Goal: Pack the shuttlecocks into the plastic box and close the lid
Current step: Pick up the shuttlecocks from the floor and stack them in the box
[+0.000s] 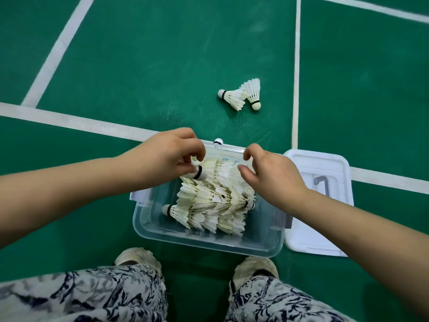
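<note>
Clear plastic box [209, 238] sat at my feet, heaped with feathers [213, 201]. My left hand [167, 156] pinched one shuttlecock [200, 173] by its cork over it; my right hand [274, 177] hung empty, fingers [250, 151] loosely curled. Two loose shuttlecocks [241, 95] lay past its far rim, nearer my right.

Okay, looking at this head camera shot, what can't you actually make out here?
Head view:
- How many shuttlecocks fill the plastic box: feathers overlap, and the left hand and right hand cover the far end.
- Whether the right hand grips anything: its curled fingers hide that.
- The lid, near corner: behind the right forearm.
- Shuttlecock beyond the box: only its cork shows.
</note>
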The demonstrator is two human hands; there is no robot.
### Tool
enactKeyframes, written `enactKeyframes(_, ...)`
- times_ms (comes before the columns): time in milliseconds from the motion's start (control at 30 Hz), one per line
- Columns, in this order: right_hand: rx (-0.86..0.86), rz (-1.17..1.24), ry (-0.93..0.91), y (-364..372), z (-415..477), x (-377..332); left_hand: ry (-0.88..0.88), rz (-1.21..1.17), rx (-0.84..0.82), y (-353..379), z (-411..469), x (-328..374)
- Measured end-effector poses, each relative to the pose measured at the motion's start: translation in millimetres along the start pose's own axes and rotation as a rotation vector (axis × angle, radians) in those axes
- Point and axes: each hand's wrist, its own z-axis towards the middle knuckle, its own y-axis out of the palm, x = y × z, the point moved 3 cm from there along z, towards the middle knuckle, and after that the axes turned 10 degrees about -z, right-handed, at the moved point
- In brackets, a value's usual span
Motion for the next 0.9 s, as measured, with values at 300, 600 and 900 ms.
enactKeyframes(300,-0.140,0.250,-0.299,-10,-8,-47,0.216,-0.130,-0.102,27,-16,19)
enactKeyframes(600,-0.262,0.151,-0.485,3,-9,-49,0.462,-0.102,-0.241,38,-27,31)
enactKeyframes(900,-0.214,0.229,-0.392,0,-11,-55,0.350,-0.023,-0.148,32,-29,10)
